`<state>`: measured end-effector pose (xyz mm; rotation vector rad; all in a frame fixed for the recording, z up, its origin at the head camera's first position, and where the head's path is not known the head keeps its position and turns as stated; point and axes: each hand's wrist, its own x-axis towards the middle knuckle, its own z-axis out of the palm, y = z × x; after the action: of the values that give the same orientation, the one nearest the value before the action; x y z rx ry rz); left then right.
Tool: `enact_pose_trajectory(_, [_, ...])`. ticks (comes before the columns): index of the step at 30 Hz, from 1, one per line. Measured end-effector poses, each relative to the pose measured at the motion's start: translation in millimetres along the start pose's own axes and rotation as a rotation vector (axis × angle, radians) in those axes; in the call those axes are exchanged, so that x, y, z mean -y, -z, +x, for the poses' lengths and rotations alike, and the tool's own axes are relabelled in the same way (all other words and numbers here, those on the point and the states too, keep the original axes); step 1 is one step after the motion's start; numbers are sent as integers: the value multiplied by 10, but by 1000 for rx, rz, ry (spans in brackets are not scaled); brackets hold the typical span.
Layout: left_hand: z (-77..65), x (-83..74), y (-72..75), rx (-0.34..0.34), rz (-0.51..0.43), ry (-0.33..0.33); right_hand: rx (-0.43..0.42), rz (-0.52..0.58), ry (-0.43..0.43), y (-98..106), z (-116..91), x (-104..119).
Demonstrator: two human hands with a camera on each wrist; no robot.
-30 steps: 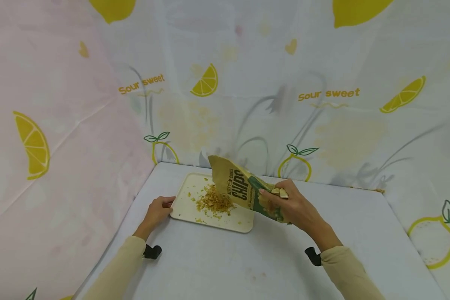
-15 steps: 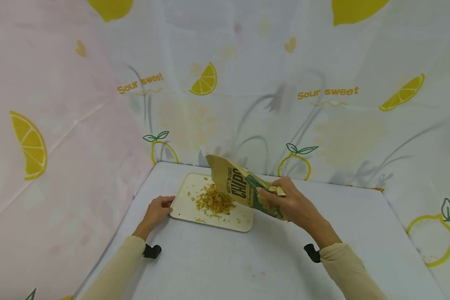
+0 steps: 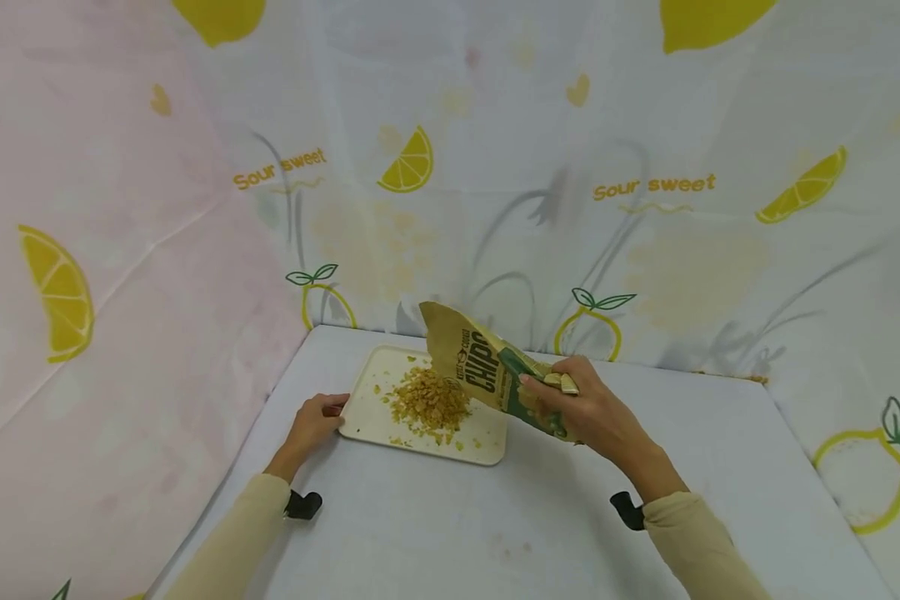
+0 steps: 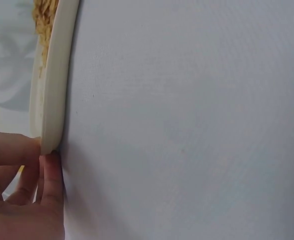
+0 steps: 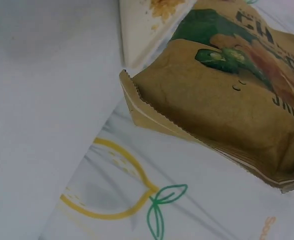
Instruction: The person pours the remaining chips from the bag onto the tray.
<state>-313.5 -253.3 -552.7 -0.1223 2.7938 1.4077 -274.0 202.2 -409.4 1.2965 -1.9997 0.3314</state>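
My right hand (image 3: 596,410) grips a brown and green chip bag (image 3: 457,354) by its bottom end, tilted with the mouth down over the tray. Beneath the bag's mouth, crushed chips (image 3: 427,402) lie heaped on a cream rectangular tray (image 3: 486,448). My left hand (image 3: 317,427) pinches the tray's left end, thumb on the rim and fingers under it, as the left wrist view shows close up. In the right wrist view the bag's sealed bottom edge (image 5: 202,142) crosses the frame; the hand itself is out of that view.
A white cloth covers the table (image 3: 435,533). Lemon-printed sheets (image 3: 517,208) stand as walls behind it and to the sides, close to the tray's far edge. Loose crumbs (image 3: 401,441) lie around the heap on the tray.
The heap of crushed chips has grown somewhat under the bag. The bag's mouth has shifted slightly up and to the right over the last half second. The left hand and tray stay put.
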Motion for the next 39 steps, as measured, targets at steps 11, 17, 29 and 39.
enact_pose_trajectory(11, [0,-11,-5,13,2,-15,31,77,-63,72,-9,36])
enact_pose_trajectory(17, [-2,-15,1,8,4,-22,-59,51,-17,143,68,13])
enact_pose_trajectory(29, [25,-61,45,1,12,-24,-38,1,-9,97,44,-11])
enact_pose_trajectory(39, [0,14,5,-8,1,-6,-41,-83,-33,56,-87,86])
